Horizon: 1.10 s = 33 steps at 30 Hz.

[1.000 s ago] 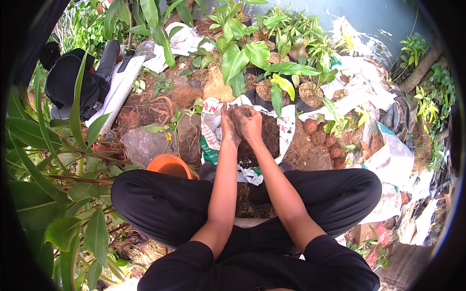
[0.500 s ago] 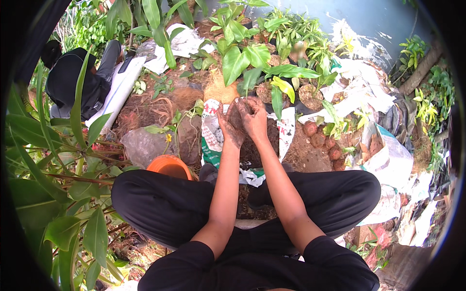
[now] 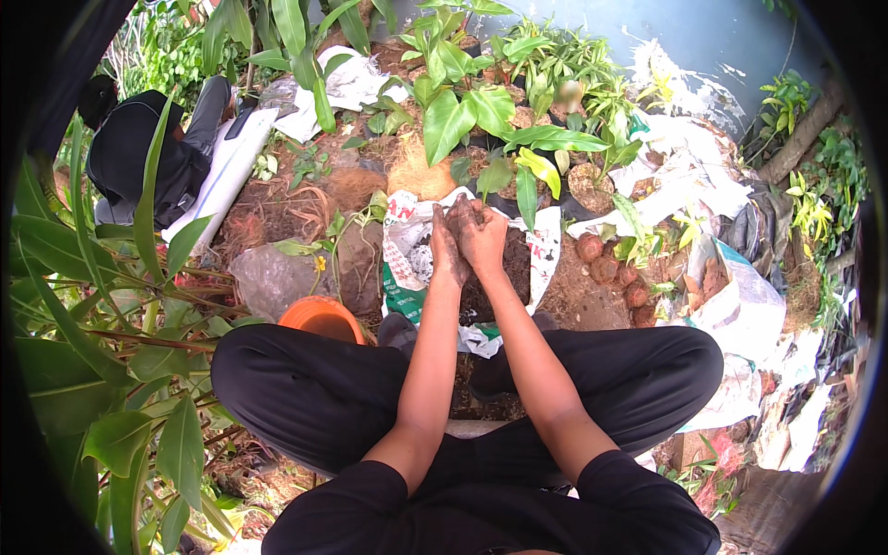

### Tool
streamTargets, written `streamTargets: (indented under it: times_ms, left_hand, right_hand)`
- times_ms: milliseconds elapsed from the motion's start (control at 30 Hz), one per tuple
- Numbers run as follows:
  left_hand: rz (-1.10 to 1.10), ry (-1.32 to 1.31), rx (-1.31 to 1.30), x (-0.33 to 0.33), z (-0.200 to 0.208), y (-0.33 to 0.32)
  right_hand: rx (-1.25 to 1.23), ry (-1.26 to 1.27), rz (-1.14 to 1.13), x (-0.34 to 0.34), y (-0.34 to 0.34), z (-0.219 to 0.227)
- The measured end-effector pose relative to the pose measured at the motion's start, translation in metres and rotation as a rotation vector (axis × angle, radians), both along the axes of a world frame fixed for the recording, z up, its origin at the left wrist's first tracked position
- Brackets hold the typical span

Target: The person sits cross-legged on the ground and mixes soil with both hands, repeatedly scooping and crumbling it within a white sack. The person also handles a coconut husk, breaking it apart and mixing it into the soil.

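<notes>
My left hand (image 3: 447, 248) and my right hand (image 3: 483, 242) are pressed together above an opened white and green sack (image 3: 404, 268). Dark, damp soil coats the fingers of both. Between the palms a clump of soil is squeezed, mostly hidden by the curled fingers of my right hand. More dark soil (image 3: 511, 273) fills the sack under my wrists. The sack's rim is folded outward and lies between my bent legs.
An orange pot (image 3: 324, 317) stands by my left knee. Potted green plants (image 3: 472, 116) crowd the far side, beside brown coconut fibre (image 3: 421, 171). Round brown husks (image 3: 603, 268) and another white sack (image 3: 745, 310) lie to the right. At far left sits a person in dark clothes (image 3: 148, 153).
Both hands have come slightly lower and nearer to me over the sack. Their palms, earlier more cupped with soil showing, are now closed more tightly together.
</notes>
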<state>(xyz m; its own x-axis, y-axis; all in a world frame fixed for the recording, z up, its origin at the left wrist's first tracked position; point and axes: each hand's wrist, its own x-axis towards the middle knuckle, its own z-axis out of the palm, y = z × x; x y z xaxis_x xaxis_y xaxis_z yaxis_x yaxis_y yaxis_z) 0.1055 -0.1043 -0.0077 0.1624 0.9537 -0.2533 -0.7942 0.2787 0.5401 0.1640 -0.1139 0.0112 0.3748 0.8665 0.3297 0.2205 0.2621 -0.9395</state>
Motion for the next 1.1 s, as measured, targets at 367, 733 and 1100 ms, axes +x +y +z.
streamTargets:
  times_ms: [367,733,1100]
  left_hand:
    - [-0.009,-0.197,0.153,-0.002,-0.006,0.000]
    - [-0.073,-0.094,0.197,0.002,0.001,-0.003]
    - [0.109,-0.364,-0.038,-0.014,0.010,-0.001]
  right_hand:
    - [-0.228,-0.103,0.106,0.011,-0.003,0.035]
    - [0.068,-0.109,0.067,0.006,-0.008,0.029]
    - [0.040,-0.289,0.141,0.003,-0.008,0.035]
